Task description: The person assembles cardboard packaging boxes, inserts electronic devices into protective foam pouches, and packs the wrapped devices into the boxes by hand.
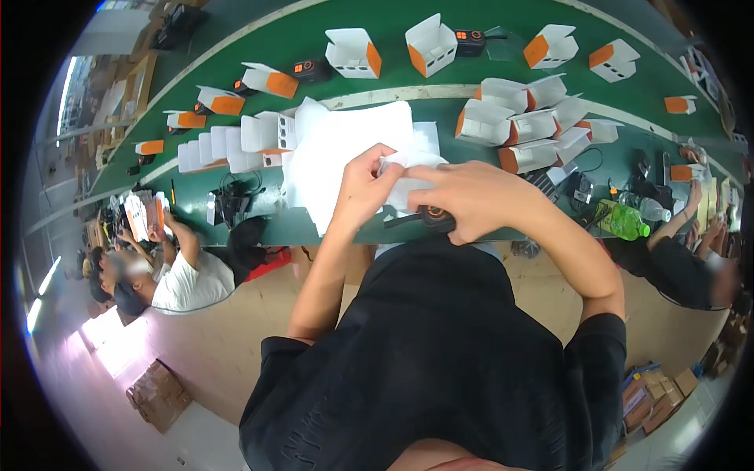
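My left hand (367, 184) has its thumb and fingers pinched on a translucent white bag (402, 188) at the table's front edge. My right hand (471, 196) reaches across from the right, its fingertips on the same bag. Under its palm is a black device (437, 217) with an orange ring, and the thumb and lower fingers curl around it. A stack of white sheets (345, 133) lies just behind both hands.
Open white-and-orange boxes (509, 122) stand behind on the right, with white boxes (236, 147) in a row on the left. Green bottles (623, 220) and cables lie at the right. Co-workers sit at left (196, 279) and right (679, 263).
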Demonstrator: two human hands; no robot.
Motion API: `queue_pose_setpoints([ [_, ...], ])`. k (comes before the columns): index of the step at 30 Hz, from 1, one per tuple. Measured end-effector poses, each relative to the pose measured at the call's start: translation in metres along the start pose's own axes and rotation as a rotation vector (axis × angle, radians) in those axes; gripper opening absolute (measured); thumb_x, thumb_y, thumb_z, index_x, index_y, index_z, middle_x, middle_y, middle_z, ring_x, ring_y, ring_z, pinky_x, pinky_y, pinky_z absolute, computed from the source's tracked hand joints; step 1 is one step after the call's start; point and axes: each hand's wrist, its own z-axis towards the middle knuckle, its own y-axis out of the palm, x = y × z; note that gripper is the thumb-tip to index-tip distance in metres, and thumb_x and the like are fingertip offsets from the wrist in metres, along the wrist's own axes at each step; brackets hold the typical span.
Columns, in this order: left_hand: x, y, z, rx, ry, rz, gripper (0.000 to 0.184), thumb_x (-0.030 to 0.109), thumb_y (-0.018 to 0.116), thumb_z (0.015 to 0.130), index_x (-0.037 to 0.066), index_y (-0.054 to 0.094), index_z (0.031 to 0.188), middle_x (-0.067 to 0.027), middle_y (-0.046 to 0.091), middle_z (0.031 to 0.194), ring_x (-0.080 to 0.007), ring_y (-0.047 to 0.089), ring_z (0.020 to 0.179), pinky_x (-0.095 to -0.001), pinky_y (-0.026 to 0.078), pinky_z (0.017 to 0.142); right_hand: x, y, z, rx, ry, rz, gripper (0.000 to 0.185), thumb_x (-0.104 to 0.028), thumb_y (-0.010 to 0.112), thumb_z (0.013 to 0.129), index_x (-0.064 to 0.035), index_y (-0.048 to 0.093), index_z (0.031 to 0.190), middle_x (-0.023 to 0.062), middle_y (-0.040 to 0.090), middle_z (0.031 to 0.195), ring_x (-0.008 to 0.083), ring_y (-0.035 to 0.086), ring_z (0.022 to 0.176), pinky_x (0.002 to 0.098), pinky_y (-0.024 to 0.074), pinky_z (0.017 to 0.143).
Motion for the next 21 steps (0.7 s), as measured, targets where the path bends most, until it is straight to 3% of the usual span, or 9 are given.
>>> queue_pose_setpoints([
  [3,-0.013,-0.002,0.006,-0.003,0.013,0.06,0.015,0.015,0.067,0.099,0.0,0.069,0.102,-0.0007,0.064,0.067,-0.0048,0.046,0.059,-0.0275,0.036,0.052,0.02,0.025,0.02,0.077,-0.106,-0.092,0.058,-0.012,0.084,0.063,-0.0148,0.06,0.117,0.0038,0.059,0.117,0.0299,0.064,0.105,0.045,0.057,0.076],
  [9,-0.036,-0.013,0.01,0.241,-0.031,0.092,0.019,0.018,0.066,0.101,-0.001,0.067,0.1,-0.0043,0.063,0.062,-0.0064,0.048,0.057,-0.0302,0.037,0.051,0.02,0.046,0.019,0.241,-0.047,-0.237,0.059,-0.012,0.084,0.07,-0.0145,0.058,0.123,-0.0008,0.061,0.116,0.0274,0.062,0.103,0.0403,0.0592,0.072],
  [12,-0.036,-0.021,0.015,0.389,-0.033,0.098,0.02,0.018,0.063,0.103,-0.002,0.066,0.1,-0.0058,0.061,0.061,-0.0106,0.049,0.054,-0.0312,0.038,0.051,0.019,0.052,0.002,0.306,-0.056,-0.234,0.062,-0.013,0.084,0.071,-0.0144,0.058,0.127,-0.0007,0.06,0.127,0.0269,0.063,0.104,0.0406,0.0606,0.076],
  [15,-0.026,-0.028,0.014,0.36,-0.045,0.099,0.02,0.018,0.063,0.101,-0.002,0.066,0.1,-0.0071,0.064,0.065,-0.0123,0.052,0.056,-0.0307,0.041,0.054,0.02,0.049,-0.018,0.316,-0.036,-0.135,0.063,-0.013,0.084,0.072,-0.0127,0.057,0.129,0.0027,0.056,0.14,0.0291,0.064,0.104,0.0398,0.0608,0.079],
  [18,-0.021,-0.025,0.013,0.367,0.166,0.332,0.018,0.017,0.064,0.099,-0.001,0.066,0.1,-0.0062,0.062,0.067,-0.0116,0.052,0.06,-0.0309,0.042,0.056,0.014,0.026,-0.044,0.295,0.191,0.365,0.062,-0.013,0.085,0.075,-0.0111,0.055,0.13,0.0076,0.049,0.154,0.0251,0.067,0.111,0.0368,0.0594,0.087],
  [21,-0.01,-0.009,0.008,0.371,0.195,0.123,0.017,0.016,0.065,0.098,-0.001,0.065,0.099,-0.0048,0.058,0.067,-0.0098,0.047,0.061,-0.0309,0.04,0.056,0.026,0.031,-0.048,0.669,0.155,0.876,0.062,-0.013,0.085,0.078,-0.0101,0.052,0.131,0.0142,0.045,0.16,0.0209,0.063,0.12,0.0355,0.0548,0.097],
])
